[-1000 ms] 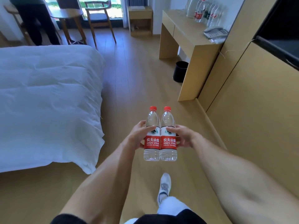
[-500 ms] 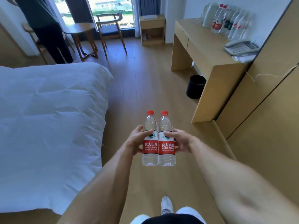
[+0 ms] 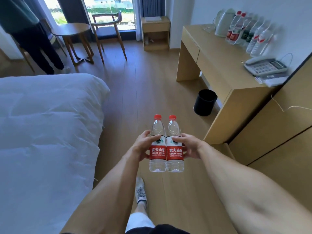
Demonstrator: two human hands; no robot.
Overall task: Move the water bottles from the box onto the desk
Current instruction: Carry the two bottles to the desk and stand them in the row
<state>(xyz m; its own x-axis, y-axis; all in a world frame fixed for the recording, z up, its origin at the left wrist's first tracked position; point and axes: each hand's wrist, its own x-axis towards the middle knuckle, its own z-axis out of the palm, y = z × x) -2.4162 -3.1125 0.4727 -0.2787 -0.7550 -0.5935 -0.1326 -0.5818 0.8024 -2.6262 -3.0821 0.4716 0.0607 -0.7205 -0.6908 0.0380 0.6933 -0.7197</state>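
Head: desk (image 3: 217,65) nearer than before; hands grip two bottles (image 3: 166,146).

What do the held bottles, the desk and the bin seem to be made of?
Bottles: clear plastic, apparently; see-through ribbed walls, red caps, glossy red labels.
Desk: light wood or laminate, matte; faint grain, so uncertain.
Bin: black, smooth, slight sheen; plastic or metal, cannot tell.
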